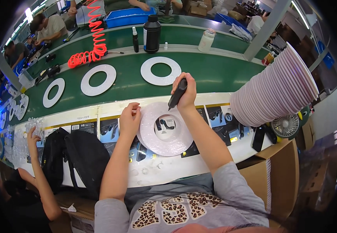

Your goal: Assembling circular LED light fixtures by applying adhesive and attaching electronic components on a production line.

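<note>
A glossy white flat ring [153, 141] lies on the white worktop in front of me, and printed packaging shows through its round hole. A second rim seems to sit under it. At its left edge is my left hand [129, 119], fingers bent around the rim. My right hand [186, 91] is wrapped around a small black bottle [177, 94] with a tapered tip. That tip points down at the ring's upper right part; whether it touches, I cannot tell. Three more white rings [160, 71] lie spaced apart on the green bench beyond.
A tall leaning stack of white rings [273, 87] stands at the right, beside a small fan [285, 126] and a black phone [258, 138]. At the left lie a black bag [79, 155] and a co-worker's hand [32, 138]. Bottles [152, 35] and a red coiled hose [98, 39] stand behind.
</note>
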{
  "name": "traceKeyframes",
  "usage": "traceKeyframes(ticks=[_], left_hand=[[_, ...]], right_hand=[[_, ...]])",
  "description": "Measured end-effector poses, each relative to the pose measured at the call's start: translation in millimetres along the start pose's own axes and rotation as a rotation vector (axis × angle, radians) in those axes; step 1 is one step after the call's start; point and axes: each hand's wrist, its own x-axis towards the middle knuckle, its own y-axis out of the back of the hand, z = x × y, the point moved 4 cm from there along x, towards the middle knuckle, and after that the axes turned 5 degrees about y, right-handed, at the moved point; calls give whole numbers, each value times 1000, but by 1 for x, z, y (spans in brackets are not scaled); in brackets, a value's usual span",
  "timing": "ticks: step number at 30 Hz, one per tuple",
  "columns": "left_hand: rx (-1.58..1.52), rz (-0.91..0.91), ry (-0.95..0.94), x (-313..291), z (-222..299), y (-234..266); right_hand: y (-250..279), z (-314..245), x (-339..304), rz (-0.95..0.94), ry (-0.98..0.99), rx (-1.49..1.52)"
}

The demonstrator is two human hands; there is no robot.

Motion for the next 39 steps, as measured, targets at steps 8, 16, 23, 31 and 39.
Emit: traceKeyframes(ticks=[8,16,23,31,39], left_hand=[[4,9,-11,1,0,-1],[-4,3,3,1,0,-1],[19,8,-27,1,-1,-1],[22,4,-23,2,0,-1],[25,7,-24,3,-4,-2]], right_hand=[[1,7,1,-4,-14,-31],[4,9,0,-16,-13,-25],[-13,-1,1,-2,-13,-15],[-22,13,-4,-59,-45,-18],[-22,15,-4,-48,-34,-33]])
